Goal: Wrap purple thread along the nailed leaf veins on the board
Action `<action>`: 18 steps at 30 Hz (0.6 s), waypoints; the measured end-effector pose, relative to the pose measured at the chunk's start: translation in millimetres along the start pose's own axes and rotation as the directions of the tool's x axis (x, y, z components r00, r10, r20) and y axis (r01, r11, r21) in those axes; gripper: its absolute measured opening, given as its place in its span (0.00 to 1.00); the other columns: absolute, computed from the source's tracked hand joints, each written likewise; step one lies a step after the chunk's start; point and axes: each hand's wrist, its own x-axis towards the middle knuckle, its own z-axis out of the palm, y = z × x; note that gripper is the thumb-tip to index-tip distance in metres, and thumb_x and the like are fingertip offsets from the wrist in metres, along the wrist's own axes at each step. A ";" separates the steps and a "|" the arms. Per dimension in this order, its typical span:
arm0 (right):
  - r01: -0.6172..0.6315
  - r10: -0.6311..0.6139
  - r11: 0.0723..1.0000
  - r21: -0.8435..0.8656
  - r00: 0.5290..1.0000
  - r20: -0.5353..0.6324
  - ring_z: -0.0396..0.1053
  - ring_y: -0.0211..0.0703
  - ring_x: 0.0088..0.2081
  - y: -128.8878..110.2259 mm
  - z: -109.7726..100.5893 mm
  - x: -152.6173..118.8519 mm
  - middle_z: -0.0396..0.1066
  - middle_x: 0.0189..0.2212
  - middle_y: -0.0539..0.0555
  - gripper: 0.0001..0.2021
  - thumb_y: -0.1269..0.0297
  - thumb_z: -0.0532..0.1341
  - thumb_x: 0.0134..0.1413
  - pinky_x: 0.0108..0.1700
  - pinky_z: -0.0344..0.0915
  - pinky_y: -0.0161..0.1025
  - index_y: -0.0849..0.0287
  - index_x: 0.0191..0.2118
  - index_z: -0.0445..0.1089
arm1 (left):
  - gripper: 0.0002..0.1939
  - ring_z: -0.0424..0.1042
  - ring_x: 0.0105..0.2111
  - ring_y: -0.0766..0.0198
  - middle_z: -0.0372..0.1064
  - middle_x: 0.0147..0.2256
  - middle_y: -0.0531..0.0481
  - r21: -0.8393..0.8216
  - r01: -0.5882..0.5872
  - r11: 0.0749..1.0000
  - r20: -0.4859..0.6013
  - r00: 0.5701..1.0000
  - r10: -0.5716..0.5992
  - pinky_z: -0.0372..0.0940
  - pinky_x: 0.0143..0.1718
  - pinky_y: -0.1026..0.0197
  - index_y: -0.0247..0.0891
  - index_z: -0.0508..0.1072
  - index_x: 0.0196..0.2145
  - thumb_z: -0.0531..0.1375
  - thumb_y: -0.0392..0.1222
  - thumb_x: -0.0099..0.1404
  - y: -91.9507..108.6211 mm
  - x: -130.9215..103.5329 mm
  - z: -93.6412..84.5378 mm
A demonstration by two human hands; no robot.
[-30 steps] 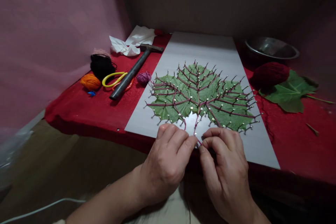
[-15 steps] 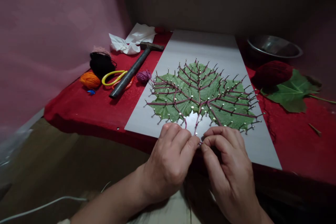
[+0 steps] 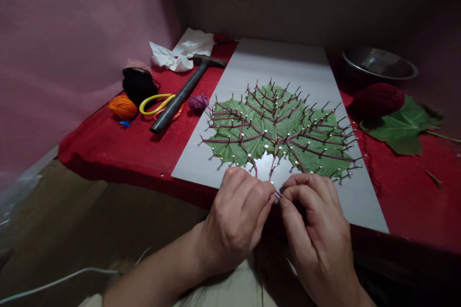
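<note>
A green leaf (image 3: 230, 132) lies on a pale board (image 3: 288, 60), ringed by many upright nails. Purple yarn (image 3: 276, 124) runs between the nails along the leaf's veins and down to the board's front edge. There my left hand (image 3: 239, 216) is closed, thumb and fingers pinching the yarn. Just to its right, my right hand (image 3: 315, 230) pinches the same yarn between thumb and forefinger, its other fingers curled. A short stretch of yarn shows between the fingertips of both hands, beside a nail.
On the red cloth (image 3: 108, 153) at left are a hammer (image 3: 183, 93), scissors (image 3: 154, 104), purple (image 3: 198, 102), orange (image 3: 123, 107) and black (image 3: 139, 85) yarn, and tissues (image 3: 169, 57). At right are a metal bowl (image 3: 380, 63), dark red yarn (image 3: 378, 99) and another leaf (image 3: 401, 127).
My fingertips have drawn slightly apart, and more yarn shows between them. My left hand has turned a little. The whole view has shifted slightly.
</note>
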 end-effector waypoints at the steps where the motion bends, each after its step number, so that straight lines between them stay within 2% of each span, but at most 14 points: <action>1: 0.003 -0.003 1.000 -0.003 1.000 0.000 0.60 0.44 0.38 0.1 -0.1 0.0 0.62 0.34 0.54 0.06 0.74 0.54 0.59 0.39 0.58 0.45 0.59 0.31 0.63 | 0.06 0.59 0.29 0.62 0.66 0.26 0.48 -0.007 -0.006 1.000 0.010 1.000 0.006 0.57 0.35 0.55 0.32 0.69 0.33 0.53 0.28 0.65 -0.2 0.3 -0.8; 5: 0.004 -0.004 1.000 -0.003 1.000 -0.008 0.61 0.44 0.39 0.2 -0.1 0.0 0.62 0.34 0.54 0.06 0.74 0.53 0.59 0.39 0.59 0.45 0.58 0.32 0.64 | 0.09 0.60 0.30 0.62 0.69 0.28 0.47 0.009 -0.034 0.999 0.072 0.997 0.033 0.57 0.35 0.55 0.32 0.72 0.35 0.52 0.31 0.68 -0.5 2.5 -4.3; 11: 0.009 -0.009 1.000 0.003 1.000 -0.012 0.61 0.44 0.39 -0.3 0.4 0.1 0.63 0.34 0.55 0.06 0.73 0.54 0.59 0.39 0.59 0.45 0.59 0.31 0.64 | 0.10 0.60 0.31 0.59 0.67 0.28 0.45 0.074 -0.040 0.996 0.122 0.992 0.030 0.57 0.36 0.53 0.30 0.74 0.35 0.52 0.31 0.67 1.4 2.2 -2.7; 14: 0.010 -0.010 1.000 -0.002 1.000 -0.002 0.61 0.44 0.39 -0.4 0.7 -0.1 0.62 0.34 0.55 0.06 0.73 0.54 0.59 0.39 0.59 0.45 0.59 0.31 0.64 | 0.11 0.58 0.31 0.59 0.65 0.27 0.44 0.120 -0.045 0.992 0.086 0.996 0.035 0.56 0.35 0.53 0.29 0.73 0.33 0.51 0.30 0.66 3.4 0.1 1.1; 18: 0.022 -0.022 1.000 -0.021 1.000 -0.001 0.61 0.44 0.39 1.0 -0.6 -0.3 0.63 0.34 0.55 0.05 0.73 0.54 0.59 0.39 0.59 0.45 0.59 0.32 0.64 | 0.11 0.58 0.30 0.59 0.65 0.27 0.45 0.139 0.004 0.990 0.035 0.999 -0.009 0.56 0.34 0.53 0.30 0.72 0.32 0.51 0.30 0.66 6.4 -0.6 4.4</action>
